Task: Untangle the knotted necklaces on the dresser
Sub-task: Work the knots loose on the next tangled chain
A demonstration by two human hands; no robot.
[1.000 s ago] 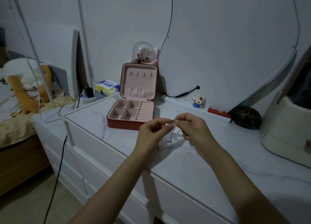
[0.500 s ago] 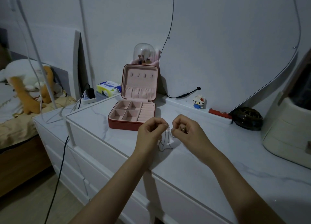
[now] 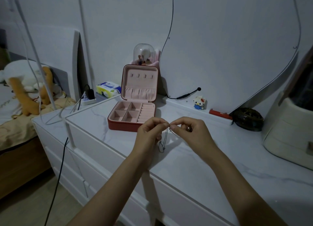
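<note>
Thin silver necklace chains (image 3: 164, 141) hang in a tangled bunch above the white marble dresser top (image 3: 194, 159). My left hand (image 3: 150, 132) and my right hand (image 3: 189, 132) both pinch the chains at the top, with the fingertips of the two hands almost touching. The loose loops dangle down between my hands, and their lower end reaches close to the dresser surface. A ring shows on a finger of my right hand.
An open pink jewelry box (image 3: 133, 105) stands just behind my hands. At the back are a small block figure (image 3: 199, 102), a red bar (image 3: 220, 114), a dark round object (image 3: 248, 119) and a cream organizer (image 3: 291, 130). A tissue pack (image 3: 108, 91) and power strip (image 3: 88, 99) sit left.
My hands drew slightly apart half a second ago and have come back together, fingertips meeting at the top of the chains. The chains still hang between them.
</note>
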